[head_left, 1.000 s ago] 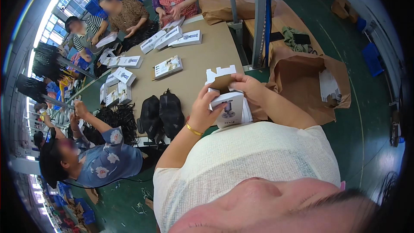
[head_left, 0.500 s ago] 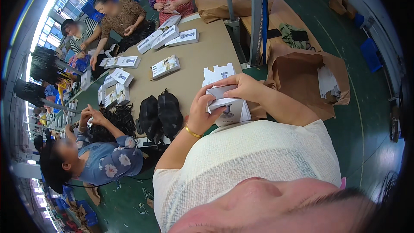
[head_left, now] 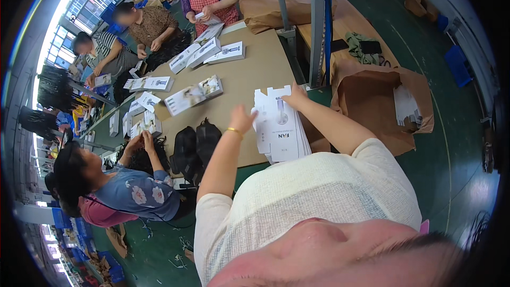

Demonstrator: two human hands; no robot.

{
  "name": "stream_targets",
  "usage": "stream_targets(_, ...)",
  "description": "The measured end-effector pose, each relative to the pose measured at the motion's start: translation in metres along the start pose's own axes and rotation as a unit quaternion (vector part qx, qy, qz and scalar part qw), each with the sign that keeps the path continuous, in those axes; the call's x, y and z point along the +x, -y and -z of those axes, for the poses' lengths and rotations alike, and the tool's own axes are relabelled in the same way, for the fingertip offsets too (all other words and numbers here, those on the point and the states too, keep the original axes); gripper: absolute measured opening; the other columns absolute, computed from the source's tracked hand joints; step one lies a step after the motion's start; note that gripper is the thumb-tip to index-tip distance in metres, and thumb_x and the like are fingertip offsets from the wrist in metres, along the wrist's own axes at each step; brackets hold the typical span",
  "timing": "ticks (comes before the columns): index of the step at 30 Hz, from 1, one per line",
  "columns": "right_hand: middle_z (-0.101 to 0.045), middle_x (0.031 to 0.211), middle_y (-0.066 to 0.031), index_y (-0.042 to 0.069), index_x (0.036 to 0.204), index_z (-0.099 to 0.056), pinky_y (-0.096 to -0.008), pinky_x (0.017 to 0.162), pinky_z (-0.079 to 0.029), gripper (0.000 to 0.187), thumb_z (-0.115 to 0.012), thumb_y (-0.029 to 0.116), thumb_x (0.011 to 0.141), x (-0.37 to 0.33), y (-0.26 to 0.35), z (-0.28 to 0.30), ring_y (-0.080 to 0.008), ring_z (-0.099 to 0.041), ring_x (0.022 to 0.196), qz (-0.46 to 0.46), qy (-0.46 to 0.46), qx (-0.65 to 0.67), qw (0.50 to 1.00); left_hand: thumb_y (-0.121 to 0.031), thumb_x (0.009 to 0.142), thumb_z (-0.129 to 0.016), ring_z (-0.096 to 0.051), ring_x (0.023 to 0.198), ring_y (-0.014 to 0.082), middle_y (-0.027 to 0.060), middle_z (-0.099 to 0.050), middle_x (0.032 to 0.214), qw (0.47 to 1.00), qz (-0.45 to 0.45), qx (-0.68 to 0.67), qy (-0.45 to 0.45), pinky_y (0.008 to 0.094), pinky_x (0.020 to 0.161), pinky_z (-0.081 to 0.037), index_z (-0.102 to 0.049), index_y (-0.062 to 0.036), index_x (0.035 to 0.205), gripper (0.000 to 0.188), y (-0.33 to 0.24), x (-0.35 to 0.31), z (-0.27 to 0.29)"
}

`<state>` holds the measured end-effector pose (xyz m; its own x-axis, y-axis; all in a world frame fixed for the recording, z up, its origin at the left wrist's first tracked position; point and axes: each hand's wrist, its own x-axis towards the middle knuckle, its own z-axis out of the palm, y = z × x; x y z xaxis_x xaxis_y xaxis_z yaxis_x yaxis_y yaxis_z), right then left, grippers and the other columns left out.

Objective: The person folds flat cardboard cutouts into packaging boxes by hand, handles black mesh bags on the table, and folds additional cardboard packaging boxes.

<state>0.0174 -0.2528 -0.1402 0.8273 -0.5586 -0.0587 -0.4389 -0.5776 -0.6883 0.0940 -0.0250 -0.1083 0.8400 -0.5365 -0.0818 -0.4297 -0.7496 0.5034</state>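
Observation:
A stack of flat white fan cartons [head_left: 281,130] lies at the table's near edge, right in front of me. At its upper right corner my right hand [head_left: 297,98] has thumb and fingers closed on the edge of the top flat carton. Just left of the stack, my left hand [head_left: 243,119] holds nothing, its fingers apart and slightly blurred. Farther left on the table, a made-up white carton [head_left: 183,101] is smeared by motion, close to another carton [head_left: 211,86].
Several made-up cartons [head_left: 226,51] lie across the brown table [head_left: 260,64]. Black pouches [head_left: 196,146] sit at its near left. Co-workers [head_left: 141,191] line the left and far sides. A metal post [head_left: 317,37] and an open brown paper bag [head_left: 366,87] stand right.
The carton that was between my hands is gone from them, and a blurred carton now shows farther left on the table. My hands have parted, the right reaching the stack's top edge.

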Motion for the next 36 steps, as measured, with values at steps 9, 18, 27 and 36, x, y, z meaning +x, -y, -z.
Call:
stream_targets(9,-0.054,0.112,-0.0166,0.004,0.120,-0.045,-0.0351,0.089,-0.039,0.042,-0.055,0.008,0.079,-0.024,0.014,0.003,-0.0284,-0.052,0.106,0.145,-0.102,0.174,0.968,-0.024,0.081,-0.062,-0.056,0.075,0.0124,0.0074,-0.063,0.085,0.886,0.082,-0.449,-0.082,0.0248,0.068,-0.044,-0.060,0.0031,0.097,0.031,0.004,0.006,-0.028)
stream_targets(18,-0.052,0.096,-0.0095,0.004,0.109,-0.044,-0.0270,0.079,-0.041,0.033,-0.046,0.003,0.076,-0.145,0.126,0.109,-0.0136,-0.049,0.091,0.069,0.122,0.364,0.921,-0.023,0.084,-0.062,-0.051,0.066,0.0061,-0.0007,-0.059,0.076,0.846,0.030,-0.530,-0.058,0.0201,0.058,-0.039,-0.059,-0.0016,0.089,0.022,-0.079,-0.070,0.077)
stream_targets(27,-0.051,0.111,-0.0104,0.007,0.129,-0.035,-0.0313,0.094,-0.037,0.045,-0.038,0.024,0.087,-0.157,0.113,0.106,-0.0174,-0.048,0.105,0.108,0.220,0.563,0.789,-0.013,0.085,-0.060,-0.054,0.076,0.0077,0.0013,-0.060,0.085,0.787,-0.090,-0.599,-0.111,0.0215,0.067,-0.043,-0.056,-0.0025,0.098,0.018,-0.093,-0.102,0.071)
stream_targets(36,-0.045,0.115,-0.0100,0.009,0.131,-0.032,-0.0313,0.097,-0.033,0.050,-0.040,0.029,0.086,-0.167,0.110,0.109,-0.0177,-0.042,0.111,0.169,0.175,0.499,0.832,-0.009,0.084,-0.060,-0.055,0.079,0.0093,0.0031,-0.061,0.088,0.787,-0.046,-0.614,-0.038,0.0214,0.071,-0.043,-0.053,-0.0026,0.102,0.021,-0.092,-0.108,0.075)
